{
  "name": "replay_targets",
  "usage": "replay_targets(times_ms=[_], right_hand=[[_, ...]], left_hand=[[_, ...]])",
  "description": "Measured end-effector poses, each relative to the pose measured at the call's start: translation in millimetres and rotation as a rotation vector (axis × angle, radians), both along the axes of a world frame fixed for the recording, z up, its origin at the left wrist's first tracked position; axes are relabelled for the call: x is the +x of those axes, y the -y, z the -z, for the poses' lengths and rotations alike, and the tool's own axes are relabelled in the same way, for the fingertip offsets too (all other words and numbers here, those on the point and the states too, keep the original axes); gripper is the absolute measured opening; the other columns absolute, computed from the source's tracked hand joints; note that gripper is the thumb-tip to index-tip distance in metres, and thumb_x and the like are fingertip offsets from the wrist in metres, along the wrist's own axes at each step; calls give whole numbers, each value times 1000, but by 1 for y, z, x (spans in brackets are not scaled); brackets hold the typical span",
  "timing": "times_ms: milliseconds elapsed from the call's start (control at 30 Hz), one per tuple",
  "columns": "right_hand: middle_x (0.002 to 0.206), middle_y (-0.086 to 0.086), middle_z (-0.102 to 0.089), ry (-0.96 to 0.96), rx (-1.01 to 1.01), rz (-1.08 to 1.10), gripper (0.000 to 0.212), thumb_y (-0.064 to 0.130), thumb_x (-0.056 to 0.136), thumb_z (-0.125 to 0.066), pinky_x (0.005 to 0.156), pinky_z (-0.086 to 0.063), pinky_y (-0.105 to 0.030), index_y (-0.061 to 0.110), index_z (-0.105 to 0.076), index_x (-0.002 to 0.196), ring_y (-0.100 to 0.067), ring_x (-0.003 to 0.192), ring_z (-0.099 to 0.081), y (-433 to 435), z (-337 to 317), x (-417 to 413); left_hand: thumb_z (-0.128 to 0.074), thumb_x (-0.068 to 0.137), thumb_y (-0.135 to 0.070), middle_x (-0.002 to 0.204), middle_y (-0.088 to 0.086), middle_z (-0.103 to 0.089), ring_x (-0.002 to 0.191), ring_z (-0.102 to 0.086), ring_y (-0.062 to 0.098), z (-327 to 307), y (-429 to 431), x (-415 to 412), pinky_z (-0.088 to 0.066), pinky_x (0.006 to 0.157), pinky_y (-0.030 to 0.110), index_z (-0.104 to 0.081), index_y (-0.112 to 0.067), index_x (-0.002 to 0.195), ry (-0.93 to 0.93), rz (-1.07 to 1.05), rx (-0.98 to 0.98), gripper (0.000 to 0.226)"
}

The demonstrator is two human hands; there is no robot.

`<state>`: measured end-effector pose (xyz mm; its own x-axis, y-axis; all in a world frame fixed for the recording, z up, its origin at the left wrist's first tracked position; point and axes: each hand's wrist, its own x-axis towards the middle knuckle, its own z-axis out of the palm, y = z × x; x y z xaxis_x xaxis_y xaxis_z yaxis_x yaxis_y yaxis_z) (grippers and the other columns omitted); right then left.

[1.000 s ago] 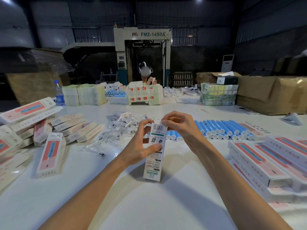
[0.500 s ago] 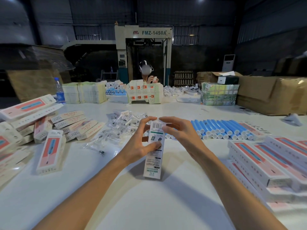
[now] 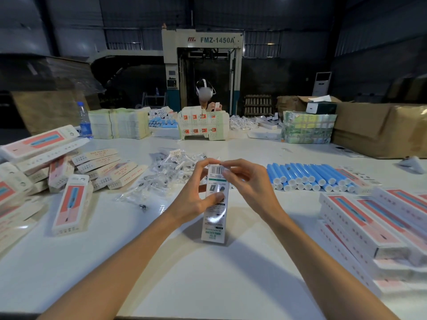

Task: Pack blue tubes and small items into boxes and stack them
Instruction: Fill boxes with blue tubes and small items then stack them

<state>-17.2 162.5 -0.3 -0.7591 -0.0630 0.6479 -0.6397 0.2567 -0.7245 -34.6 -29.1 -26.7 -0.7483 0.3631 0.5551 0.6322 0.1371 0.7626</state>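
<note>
At the middle of the white counter [image 3: 208, 285], seen from the head camera, a narrow printed box [image 3: 215, 218] stands nearly upright, barcode end up (whether its lower end touches the surface is hard to tell). The left hand [image 3: 194, 199] grips its middle, thumb across the front. The right hand [image 3: 251, 185] pinches the top end with curled fingertips. Just behind lie small bagged items [image 3: 166, 172], to the right a row of blue tubes [image 3: 307, 176], and nearer on the right stacked boxes [image 3: 360, 222].
</note>
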Motion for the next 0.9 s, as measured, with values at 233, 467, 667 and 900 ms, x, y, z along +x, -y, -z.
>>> replay_targets(times_ms=[233,467,667,900], right_hand=[[99,4,-79,-17,-45,27,14,14,97,-73,88,-62,-37,17,-76,111,-15,96,-75,7,3,3],[129,0,-72,107,-190,-75,35,14,102,-65,95,-59,-34,18,-64,138,-16,113,-71,14,18,1],[127,-1,-73,541,-184,-230,48,63,105,-40,105,-54,-47,35,-62,138,-21,118,-70,16,21,17],[106,9,-73,431,20,-104,38,58,104,-50,73,-58,-24,39,-61,135,-10,93,-71,-17,-16,59]], left_hand=[[-83,88,-18,130,6,-63,120,-68,23,-1,1,1,-57,99,30,-42,-28,141,-11,-3,25,67],[-82,92,-11,123,-8,-69,116,-70,20,1,-1,0,-57,93,27,-45,-36,143,96,25,85,68],[-85,88,-7,117,6,-70,111,-73,22,-6,-1,2,-61,91,35,-45,-38,138,192,34,227,71],[-93,78,-40,125,-5,-67,120,-67,13,-25,-18,5,-62,92,35,-51,-47,131,108,-14,161,68]])
